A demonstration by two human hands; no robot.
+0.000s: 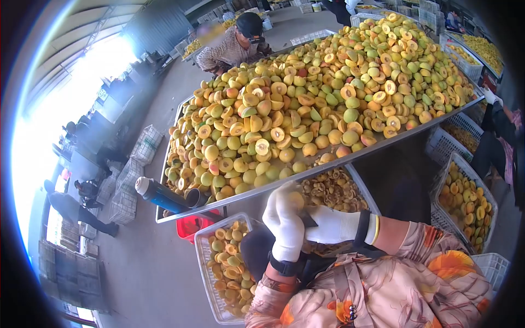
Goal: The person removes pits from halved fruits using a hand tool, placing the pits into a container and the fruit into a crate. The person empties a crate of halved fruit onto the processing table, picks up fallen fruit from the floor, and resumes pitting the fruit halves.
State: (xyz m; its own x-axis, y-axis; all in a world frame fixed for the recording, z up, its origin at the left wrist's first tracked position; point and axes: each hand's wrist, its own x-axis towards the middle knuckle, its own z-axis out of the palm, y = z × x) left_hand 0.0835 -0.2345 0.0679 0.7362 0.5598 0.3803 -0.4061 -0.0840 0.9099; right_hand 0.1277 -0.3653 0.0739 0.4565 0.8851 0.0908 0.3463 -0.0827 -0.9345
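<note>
My left hand, in a white glove with a dark band at the wrist, is closed around a yellow peach piece, mostly hidden by the fingers. Close against it, my white-gloved right hand is closed on a small dark tool whose kind I cannot make out. Both hands are together in front of my body, just off the near edge of the metal-rimmed table. Heaped on that table are halved yellow peaches, some with stones showing. Below my hands sits a container of brownish scraps.
A white crate of peach halves stands at my left, another crate at the right. A blue bottle and a dark cup rest at the table's left corner, above a red bucket. A person works across the table.
</note>
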